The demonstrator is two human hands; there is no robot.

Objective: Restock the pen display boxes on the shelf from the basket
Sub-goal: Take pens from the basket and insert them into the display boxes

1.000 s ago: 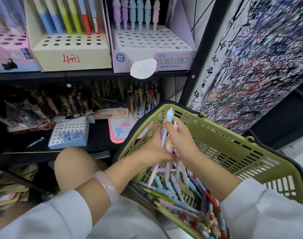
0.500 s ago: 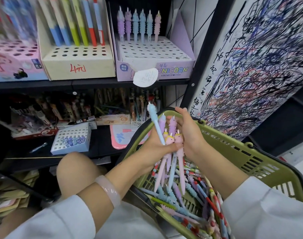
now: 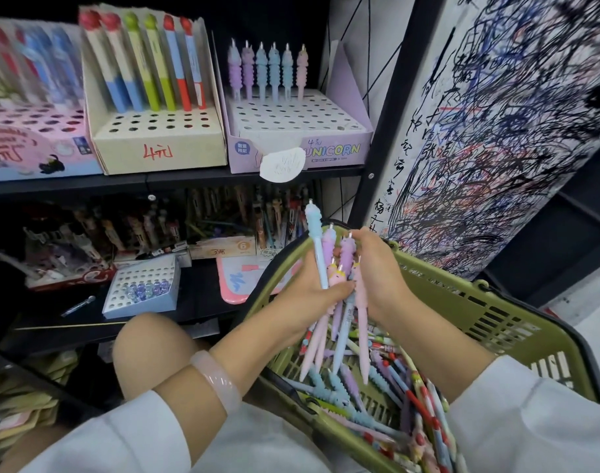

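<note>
Using the green basket [image 3: 489, 308] as the anchor: up and to its far left on the upper shelf [image 3: 121, 186] sits a pink display box [image 3: 36, 145], then a cream box [image 3: 155, 138] with a red handwritten price and a back row of red- and green-topped pens. Next, almost straight above the basket's left corner, is the lilac unicorn box [image 3: 302, 131], with six pens [image 3: 266, 71] standing in its back row and the rest of its holes bare (a white paper tag hangs off the front). Below that shelf, left of the basket, a small grey-blue holed box [image 3: 141, 288] holds a few bluish beads or caps, too small to tell.

Over the basket's left rim, the person's left hand [image 3: 309, 295] grips a bunch of unicorn pens [image 3: 339, 288] around the middle, fingers curled round them, tips pointing down into the basket. The right hand [image 3: 377, 278] is just beside it, its fingers wrapped over the tops of the same bunch. More loose pens [image 3: 394, 387] lie piled in the basket's bottom.
</note>
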